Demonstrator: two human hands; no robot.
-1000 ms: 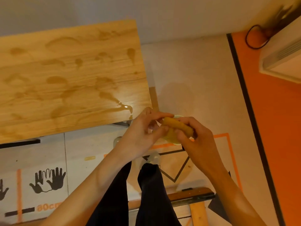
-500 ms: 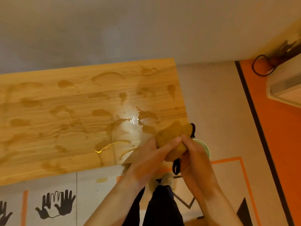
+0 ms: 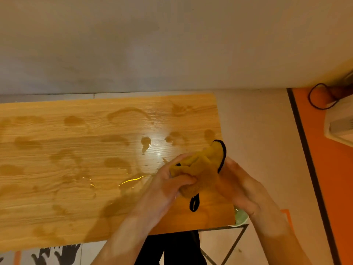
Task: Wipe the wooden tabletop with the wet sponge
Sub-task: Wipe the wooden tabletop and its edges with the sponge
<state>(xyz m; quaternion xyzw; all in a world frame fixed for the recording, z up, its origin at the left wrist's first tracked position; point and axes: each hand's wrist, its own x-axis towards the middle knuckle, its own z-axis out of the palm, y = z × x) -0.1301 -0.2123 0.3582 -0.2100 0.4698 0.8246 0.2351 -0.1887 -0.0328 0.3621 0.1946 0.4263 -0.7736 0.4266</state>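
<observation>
Both hands grip the yellow, black-edged sponge [image 3: 202, 169] over the right end of the wooden worktop [image 3: 76, 188]: the left hand [image 3: 168, 190] clamps its bunched middle, the right hand [image 3: 238, 186] cups its far side. Wet patches and streaks glisten across the wood.

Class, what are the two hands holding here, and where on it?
Both hold the sponge: left hand bunches its left end, right hand its right side.

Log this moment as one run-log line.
left hand: grip on sponge | right hand: grip on sponge | sponge: bunched, above tabletop's right end | tabletop: wet patches | wipe: not in contact
</observation>
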